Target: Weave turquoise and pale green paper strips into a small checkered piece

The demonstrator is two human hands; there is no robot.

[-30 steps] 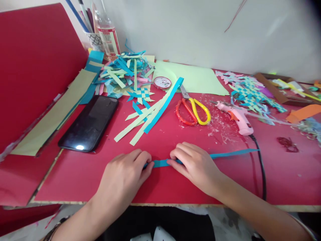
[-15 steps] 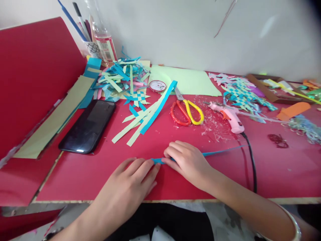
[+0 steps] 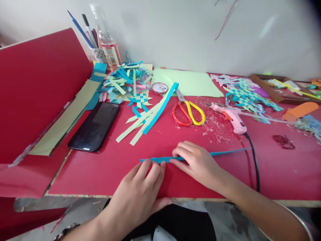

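Note:
A narrow blue paper strip (image 3: 167, 159) lies crosswise near the front of the red table. My right hand (image 3: 198, 162) pinches it near its middle, thumb against the curled fingers. Its thin far end trails right toward the glue gun's cord. My left hand (image 3: 144, 187) rests with stretched fingertips on the strip's lower edge, its thumb held apart and lower, by the table edge. Just beyond the hands are several pale green and blue paper strips (image 3: 147, 122) and scissors (image 3: 188, 110) with one red and one yellow handle.
A pink glue gun (image 3: 232, 117) with a black cord (image 3: 256, 167) lies to the right. At left is a black phone (image 3: 95, 125). Behind stand a heap of paper scraps (image 3: 125, 80), a glass bottle (image 3: 110, 50) and a pen cup (image 3: 97, 55). Woven paper pieces (image 3: 247, 93) lie right.
My left hand has slid down off the strip's left end, baring that end, and its thumb has spread away. My right hand still pinches the strip. The view has shifted slightly.

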